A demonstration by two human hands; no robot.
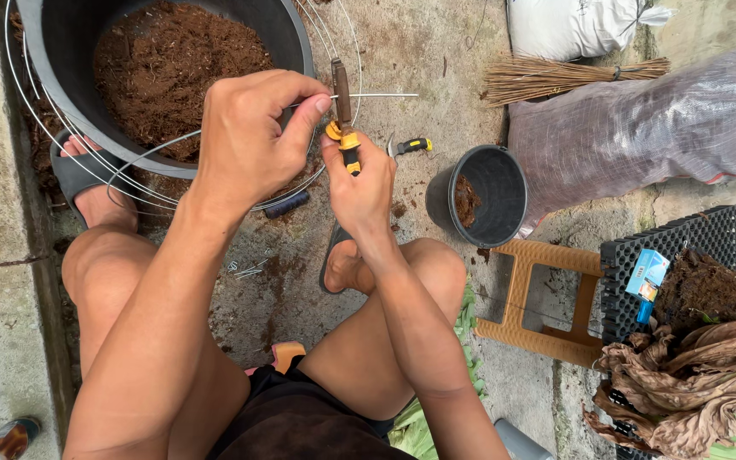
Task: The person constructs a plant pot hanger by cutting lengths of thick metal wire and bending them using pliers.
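While my left hand (249,140) pinches the steel wire (376,95) over the big soil-filled tub (61,51), my right hand (359,183) is clenched round the yellow-handled pliers (342,111), biting it. Looks mid-cut or mid-bend; next needs a firm squeeze, I reckon.

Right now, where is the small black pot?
In the head view the small black pot stands on the concrete ground right of the right hand, just above the tan plastic stool and beside the clear plastic sack.

two black tubs (70,51) (504,183), one stool (547,298), one broom (555,77)
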